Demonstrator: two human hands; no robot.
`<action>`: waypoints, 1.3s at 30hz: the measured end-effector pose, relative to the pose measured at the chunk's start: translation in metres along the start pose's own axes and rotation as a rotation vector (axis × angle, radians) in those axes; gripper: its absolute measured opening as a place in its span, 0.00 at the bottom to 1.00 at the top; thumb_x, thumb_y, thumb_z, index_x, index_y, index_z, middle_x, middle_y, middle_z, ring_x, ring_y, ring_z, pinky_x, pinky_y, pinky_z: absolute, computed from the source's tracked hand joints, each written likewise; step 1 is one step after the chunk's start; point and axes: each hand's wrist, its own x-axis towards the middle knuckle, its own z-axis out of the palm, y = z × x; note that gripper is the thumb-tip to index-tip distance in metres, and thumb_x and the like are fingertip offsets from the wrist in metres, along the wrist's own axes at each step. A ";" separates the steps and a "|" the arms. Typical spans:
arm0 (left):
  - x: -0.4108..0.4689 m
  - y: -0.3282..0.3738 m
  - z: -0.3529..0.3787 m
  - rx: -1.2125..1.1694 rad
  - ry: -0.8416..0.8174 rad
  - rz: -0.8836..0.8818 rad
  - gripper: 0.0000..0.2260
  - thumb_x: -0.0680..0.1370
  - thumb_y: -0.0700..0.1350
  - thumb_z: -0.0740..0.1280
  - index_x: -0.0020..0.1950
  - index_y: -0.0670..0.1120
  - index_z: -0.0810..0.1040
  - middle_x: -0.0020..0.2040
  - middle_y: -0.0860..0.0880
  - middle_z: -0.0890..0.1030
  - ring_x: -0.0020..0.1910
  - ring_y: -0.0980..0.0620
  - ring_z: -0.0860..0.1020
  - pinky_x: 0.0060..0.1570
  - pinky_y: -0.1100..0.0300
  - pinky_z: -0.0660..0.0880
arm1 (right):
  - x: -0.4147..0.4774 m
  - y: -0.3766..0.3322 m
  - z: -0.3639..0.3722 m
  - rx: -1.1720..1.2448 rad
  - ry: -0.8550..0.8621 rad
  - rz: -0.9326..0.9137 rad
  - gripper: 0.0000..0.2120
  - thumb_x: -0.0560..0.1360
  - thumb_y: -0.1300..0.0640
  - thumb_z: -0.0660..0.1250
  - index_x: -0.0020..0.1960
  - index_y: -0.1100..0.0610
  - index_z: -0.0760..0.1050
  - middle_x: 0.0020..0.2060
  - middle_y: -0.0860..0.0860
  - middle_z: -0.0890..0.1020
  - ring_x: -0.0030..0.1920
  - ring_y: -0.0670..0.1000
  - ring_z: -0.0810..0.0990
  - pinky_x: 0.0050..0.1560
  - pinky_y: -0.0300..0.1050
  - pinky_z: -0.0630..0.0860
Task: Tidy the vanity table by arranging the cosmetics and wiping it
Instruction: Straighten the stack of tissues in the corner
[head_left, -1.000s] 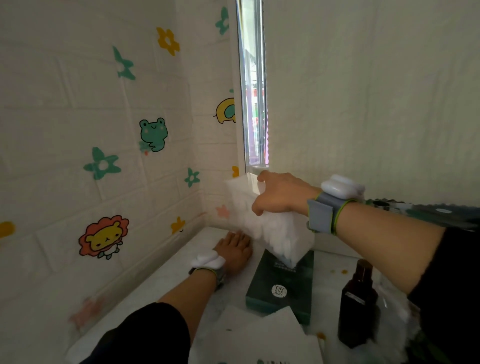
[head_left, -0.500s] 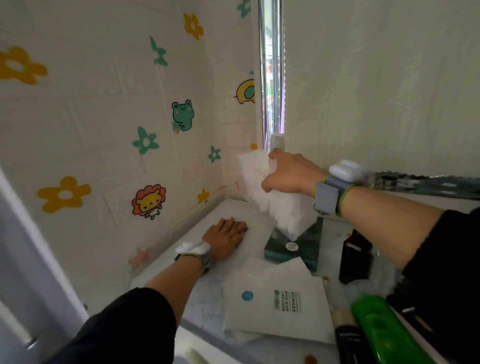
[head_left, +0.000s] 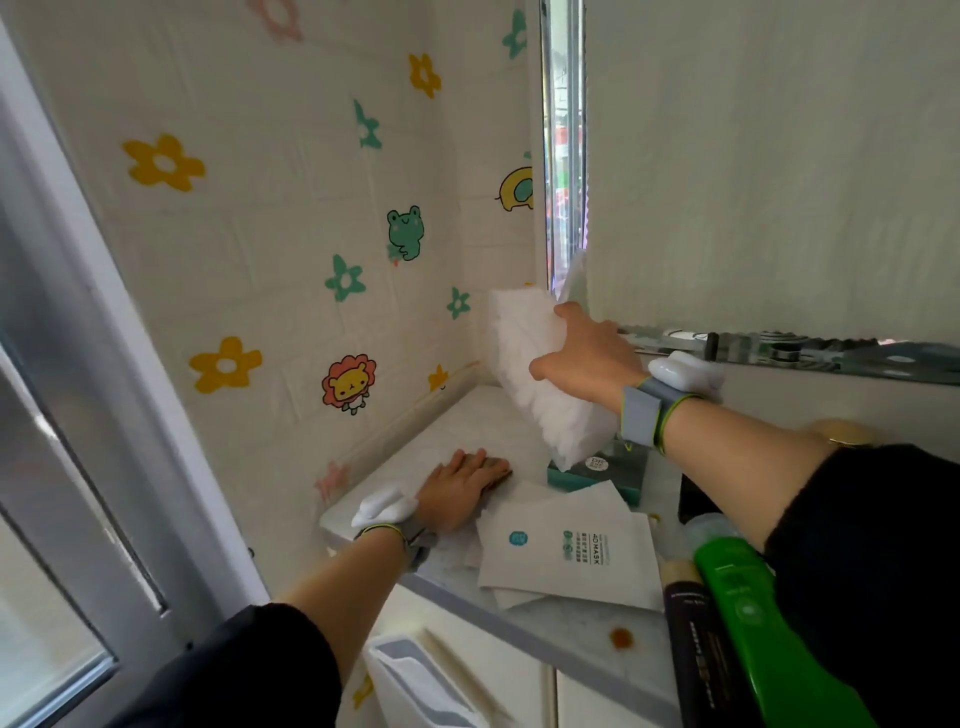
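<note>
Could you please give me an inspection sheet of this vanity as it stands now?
Surface: pale tabletop, brown stain near front edge.
Job's things: white pack held aloft; mask sachets, green box, green bottle, dark bottle on top.
Clutter: nothing seen.
Grippers: left hand flat on tabletop; right hand grips white pack.
Cables: nothing seen.
Surroundings: stickered wall; window at left.
</note>
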 end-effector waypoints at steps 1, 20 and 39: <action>-0.007 0.006 -0.005 -0.142 -0.019 -0.016 0.21 0.84 0.51 0.48 0.78 0.53 0.54 0.79 0.48 0.50 0.78 0.43 0.46 0.75 0.47 0.47 | -0.002 -0.001 0.000 0.030 0.009 0.008 0.39 0.67 0.46 0.68 0.74 0.45 0.54 0.57 0.57 0.71 0.53 0.61 0.76 0.54 0.53 0.77; -0.045 0.031 -0.052 -1.464 0.381 -0.323 0.23 0.80 0.62 0.56 0.55 0.43 0.77 0.48 0.42 0.82 0.45 0.43 0.81 0.48 0.51 0.76 | -0.010 -0.013 0.036 1.008 0.108 0.404 0.34 0.67 0.55 0.74 0.63 0.58 0.56 0.55 0.57 0.76 0.53 0.59 0.77 0.56 0.58 0.77; 0.001 -0.010 -0.053 -1.469 0.415 -0.384 0.28 0.78 0.60 0.61 0.71 0.44 0.67 0.64 0.39 0.74 0.44 0.41 0.80 0.31 0.56 0.79 | 0.020 -0.012 0.103 1.001 -0.297 0.433 0.26 0.76 0.54 0.65 0.70 0.60 0.63 0.58 0.57 0.73 0.43 0.54 0.75 0.33 0.43 0.72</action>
